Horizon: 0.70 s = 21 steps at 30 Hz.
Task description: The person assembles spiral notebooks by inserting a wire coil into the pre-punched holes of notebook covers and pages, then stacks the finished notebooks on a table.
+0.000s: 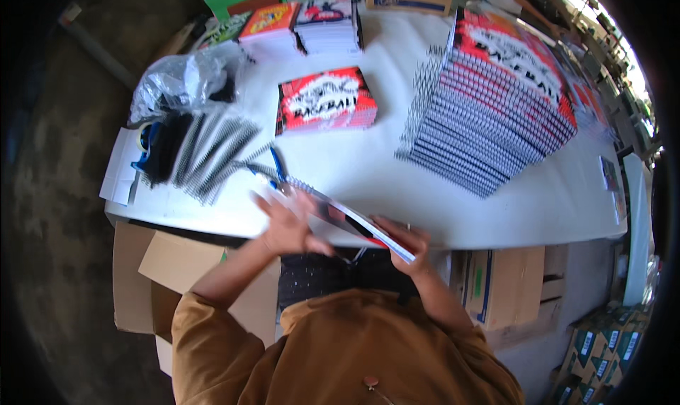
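Observation:
My right hand (409, 243) grips the lower right end of a thin notebook (352, 219), its fingers wrapped round the edge. The notebook is tilted, seen mostly edge-on, with a spiral coil along its upper left part. Beside its left end is my left hand (287, 224), smeared by motion, with fingers and thumb spread and nothing seen in them. Just beyond that hand, blue-handled pliers (277, 164) lie near the loose coils. Several dark and clear plastic spiral coils (212, 153) are spread on the table's left side.
A short stack of red, white and black covers (326, 102) sits mid-table on the white cloth (386, 150). Tall piles of coil-bound notebooks (489, 111) stand right. A plastic bag (185, 86) and a tape dispenser (145, 146) lie left. Below is an open cardboard box (134, 277).

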Available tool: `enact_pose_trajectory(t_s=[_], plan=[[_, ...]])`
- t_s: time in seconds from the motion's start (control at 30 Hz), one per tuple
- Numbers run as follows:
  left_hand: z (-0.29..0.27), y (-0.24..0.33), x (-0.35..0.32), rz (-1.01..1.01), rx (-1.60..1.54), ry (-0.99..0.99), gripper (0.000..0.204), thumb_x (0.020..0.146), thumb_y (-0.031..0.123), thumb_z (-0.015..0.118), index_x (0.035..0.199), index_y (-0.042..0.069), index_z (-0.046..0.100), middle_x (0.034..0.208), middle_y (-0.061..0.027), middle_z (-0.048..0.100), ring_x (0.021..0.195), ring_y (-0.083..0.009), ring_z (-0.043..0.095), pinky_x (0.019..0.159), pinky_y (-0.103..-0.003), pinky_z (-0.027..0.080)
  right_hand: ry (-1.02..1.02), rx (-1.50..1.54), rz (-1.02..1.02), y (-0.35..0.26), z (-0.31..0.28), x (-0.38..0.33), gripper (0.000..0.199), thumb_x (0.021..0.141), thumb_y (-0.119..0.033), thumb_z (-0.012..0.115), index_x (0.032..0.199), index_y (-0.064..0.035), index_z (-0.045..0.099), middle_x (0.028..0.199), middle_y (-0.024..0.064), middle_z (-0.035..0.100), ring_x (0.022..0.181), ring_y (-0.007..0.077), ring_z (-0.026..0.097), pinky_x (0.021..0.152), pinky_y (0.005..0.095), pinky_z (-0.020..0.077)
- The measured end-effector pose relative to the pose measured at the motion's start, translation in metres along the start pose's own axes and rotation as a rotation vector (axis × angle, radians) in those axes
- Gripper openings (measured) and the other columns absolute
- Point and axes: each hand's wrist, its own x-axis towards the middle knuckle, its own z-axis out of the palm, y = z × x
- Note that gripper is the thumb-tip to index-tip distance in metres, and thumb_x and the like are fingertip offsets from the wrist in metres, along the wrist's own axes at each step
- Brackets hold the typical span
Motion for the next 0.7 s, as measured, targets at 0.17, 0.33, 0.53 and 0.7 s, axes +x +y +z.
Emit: enact_pose_trajectory(t_s=[0.17,0.33,0.53,0.7], plan=[[0.026,-0.003,-0.004,-0.281,-0.169,-0.012,0.117,0.068,0.084,0.024,0.139,-0.007,0.007,0.140,-0.0362,0.007,0.130,-0.0522,-0.003,0.099,-0.065,-0.004,-0.069,-0.032,-0.112,-0.008,0.001,0.004,0.033,0.073,-0.003,0.066,0.105,-0.0004,0.064,0.098,0.0146,0.066,0.086,0.0264,0.065,0.076,0.0331,0.0513],[0.004,-0.014,0.007,-0.086,-0.259,0.239,0.109,0.074,0.076,0.036,0.136,-0.011,0.013,0.141,-0.0333,0.009,0.133,-0.0455,0.004,0.104,-0.058,0.000,-0.067,0.042,-0.036,-0.005,0.000,-0.002,0.035,0.072,-0.003,0.067,0.106,-0.0011,0.063,0.100,0.0141,0.065,0.085,0.0248,0.065,0.075,0.0322,0.0514],[0.031,0.051,-0.033,-0.043,-0.586,-0.155,0.118,0.067,0.079,0.044,0.136,-0.011,0.012,0.139,-0.0379,-0.002,0.127,-0.0573,-0.005,0.102,-0.063,-0.001,-0.022,0.078,0.057,0.006,0.000,-0.009,0.034,0.071,-0.002,0.067,0.105,-0.0005,0.063,0.101,0.0141,0.065,0.085,0.0250,0.065,0.075,0.0316,0.0512],[0.025,0.001,0.049,-0.195,-0.238,0.357,0.104,0.077,0.073,0.038,0.137,-0.008,0.013,0.142,-0.0303,0.009,0.133,-0.0458,0.003,0.105,-0.056,-0.001,-0.083,0.107,0.047,-0.006,0.000,0.002,0.034,0.071,-0.001,0.065,0.106,-0.0012,0.063,0.101,0.0138,0.065,0.086,0.0252,0.065,0.076,0.0325,0.0510]])
